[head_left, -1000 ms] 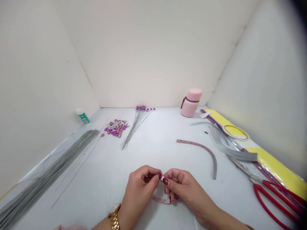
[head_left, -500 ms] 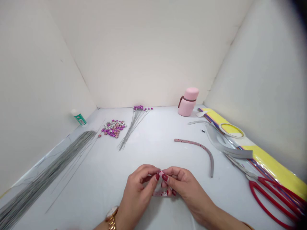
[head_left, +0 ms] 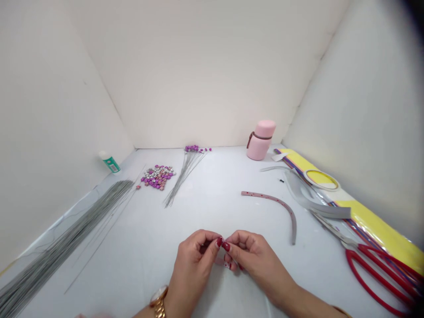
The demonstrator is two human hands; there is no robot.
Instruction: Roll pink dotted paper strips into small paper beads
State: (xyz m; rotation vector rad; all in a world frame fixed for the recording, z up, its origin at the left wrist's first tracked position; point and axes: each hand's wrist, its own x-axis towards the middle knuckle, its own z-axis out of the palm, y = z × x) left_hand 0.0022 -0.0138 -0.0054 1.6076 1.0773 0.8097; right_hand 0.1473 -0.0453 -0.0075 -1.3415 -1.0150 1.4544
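Close together at the front of the table, my left hand (head_left: 195,260) and my right hand (head_left: 256,260) pinch a narrow pink paper strip (head_left: 227,265) with red marks. Thumbs and forefingers nearly meet at its upper part, which the fingers mostly cover. A loop of the strip hangs under the thumbs, by the curled fingers of my right hand. Another pink strip with red dots (head_left: 265,196) lies curved on the table, beyond my right hand and apart from it.
Left: a wire bundle (head_left: 82,229), a glue bottle (head_left: 111,163), a pile of small purple, pink and silver stars (head_left: 157,177). Behind: purple-tipped wires (head_left: 182,181), a pink flask (head_left: 260,143). Right: red-handled scissors (head_left: 367,251), grey strips (head_left: 338,212), a tape roll (head_left: 306,177), yellow sheets (head_left: 380,227).
Less of the hanging loop of the pink strip shows below the thumbs, and its upper part is more covered by my fingers. Both hands stay in nearly the same place.
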